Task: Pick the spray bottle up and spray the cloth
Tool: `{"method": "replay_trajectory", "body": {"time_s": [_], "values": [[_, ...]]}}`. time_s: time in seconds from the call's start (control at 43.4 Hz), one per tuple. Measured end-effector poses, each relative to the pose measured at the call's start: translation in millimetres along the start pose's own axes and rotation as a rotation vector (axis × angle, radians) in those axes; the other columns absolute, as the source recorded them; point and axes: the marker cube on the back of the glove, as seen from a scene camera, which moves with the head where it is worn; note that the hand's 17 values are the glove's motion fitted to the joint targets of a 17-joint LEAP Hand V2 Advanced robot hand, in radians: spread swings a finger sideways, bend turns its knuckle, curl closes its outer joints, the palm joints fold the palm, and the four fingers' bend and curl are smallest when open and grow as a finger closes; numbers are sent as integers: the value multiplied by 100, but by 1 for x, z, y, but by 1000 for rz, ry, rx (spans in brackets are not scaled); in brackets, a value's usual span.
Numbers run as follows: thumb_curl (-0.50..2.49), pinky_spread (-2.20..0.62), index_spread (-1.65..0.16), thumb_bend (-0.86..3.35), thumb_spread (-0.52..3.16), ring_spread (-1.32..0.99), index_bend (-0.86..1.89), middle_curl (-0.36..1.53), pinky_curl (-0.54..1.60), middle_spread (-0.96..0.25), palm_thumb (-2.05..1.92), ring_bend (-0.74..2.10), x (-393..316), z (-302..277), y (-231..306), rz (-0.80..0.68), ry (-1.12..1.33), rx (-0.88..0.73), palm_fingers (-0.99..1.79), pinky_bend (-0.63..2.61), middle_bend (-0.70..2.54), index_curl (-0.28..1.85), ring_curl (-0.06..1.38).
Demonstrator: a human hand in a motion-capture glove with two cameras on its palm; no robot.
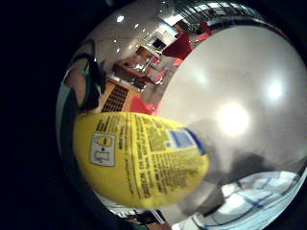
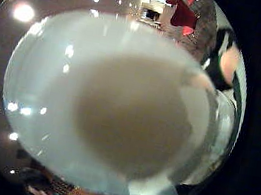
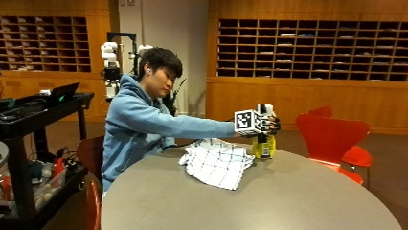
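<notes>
At the far side of the round grey table [image 3: 287,191], a person in a light blue hoodie sits and reaches the gloved right hand [image 3: 271,125] forward to the spray bottle [image 3: 263,143]. This bottle has a yellow body and a white top; it stands upright, and its base seems to be on the table or just above it — I cannot tell which. The fingers of the glove are curled round the upper part of the bottle, near its neck, so the hand holds it. Just beside the bottle, toward the person, lies the cloth [image 3: 217,163] — white with a dark check pattern, crumpled, with one corner hanging toward the front edge of the table. From the little finger side palm view the yellow label [image 1: 139,158] with small print is very close to the palm, and the checked cloth shows at the edge, lying on the table. From the thumb side palm view, mostly the pale table surface shows. A red chair [image 3: 331,139] stands behind the table.
</notes>
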Motion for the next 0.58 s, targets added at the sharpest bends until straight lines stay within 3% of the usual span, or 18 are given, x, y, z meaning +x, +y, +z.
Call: {"method": "replay_trajectory", "body": {"time_s": [0.253,0.576], "values": [[63,-7,-27,-6,74,-15,5,41,40,-14,78,37,-12,-34,11,-127,141,-85,60,42,27,38,41],[51,6,-29,-4,87,-11,8,39,37,-11,65,39,-35,-109,22,-187,140,-61,48,44,22,27,38]]}}
